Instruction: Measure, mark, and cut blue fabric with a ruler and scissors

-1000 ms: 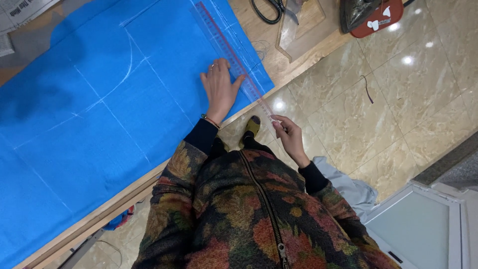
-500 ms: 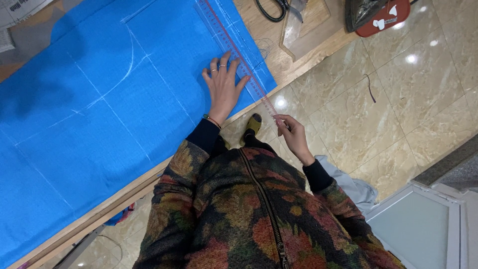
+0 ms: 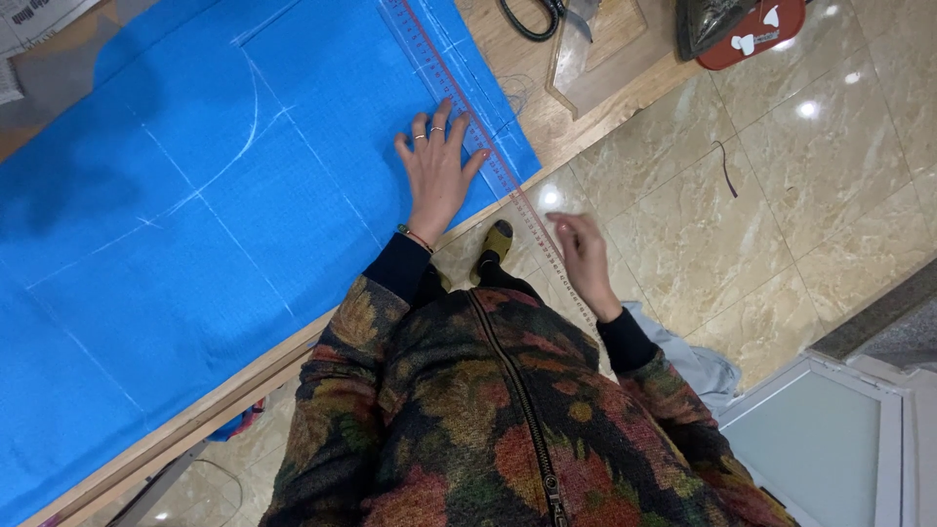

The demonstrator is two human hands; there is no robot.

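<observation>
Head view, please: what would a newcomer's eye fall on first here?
The bright blue fabric, chalk-lined, spreads over the wooden table and fills the left. The left hand lies flat on it beside a long clear ruler, while the right hand hovers over the marble floor.

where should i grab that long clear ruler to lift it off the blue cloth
Probably the free end of the ruler, which juts past the table edge over the floor. Come from the right hand side and pinch its flat faces. The left hand presses the rest flat on the blue cloth.
</observation>
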